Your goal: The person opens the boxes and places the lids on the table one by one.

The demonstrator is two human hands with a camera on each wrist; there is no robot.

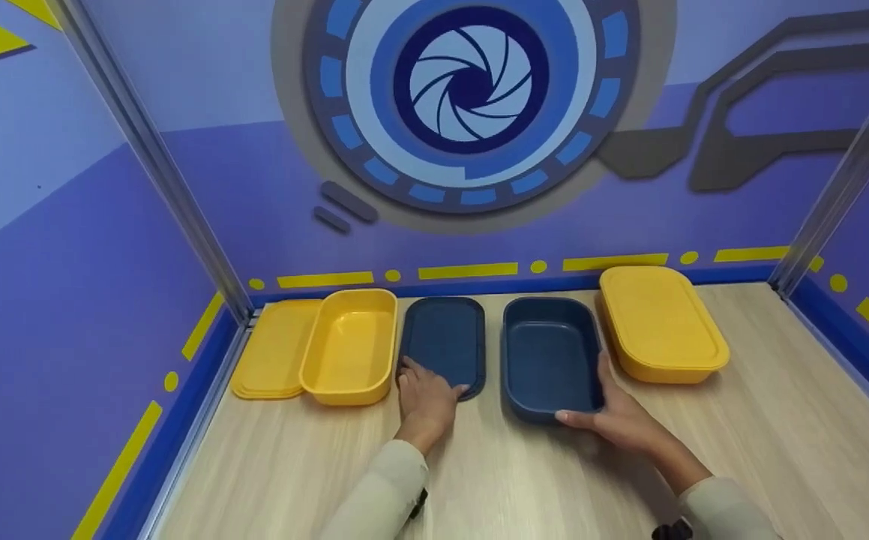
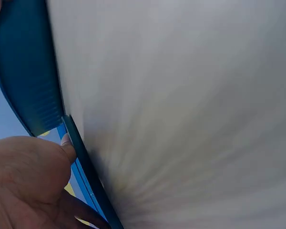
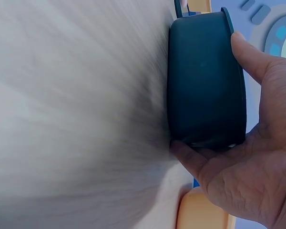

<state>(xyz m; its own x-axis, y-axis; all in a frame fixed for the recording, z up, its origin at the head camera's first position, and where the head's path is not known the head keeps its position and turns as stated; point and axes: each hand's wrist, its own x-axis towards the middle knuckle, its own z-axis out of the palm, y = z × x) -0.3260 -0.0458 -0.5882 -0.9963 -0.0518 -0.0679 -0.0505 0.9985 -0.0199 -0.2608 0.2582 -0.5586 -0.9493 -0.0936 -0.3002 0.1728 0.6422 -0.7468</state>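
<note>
A dark blue rectangular food container (image 1: pixel 550 352) stands on the table with its open top up and its inside bare. My right hand (image 1: pixel 621 412) grips its near right corner, thumb at the front rim and fingers along the right wall; the right wrist view shows the container's side (image 3: pixel 205 78) between thumb and fingers. Left of it lies a flat dark blue lid (image 1: pixel 445 337). My left hand (image 1: pixel 428 399) holds the lid's near end, thumb by the right edge and fingers at the left edge. In the left wrist view the thumb touches the lid's rim (image 2: pixel 88 167).
An open yellow container (image 1: pixel 352 345) stands left of the blue lid, overlapping a yellow lid (image 1: pixel 273 356) in the head view. At the right, close to the blue container, is a yellow container with its lid on (image 1: pixel 663 319). Printed walls (image 1: pixel 202 180) enclose the table's back and sides.
</note>
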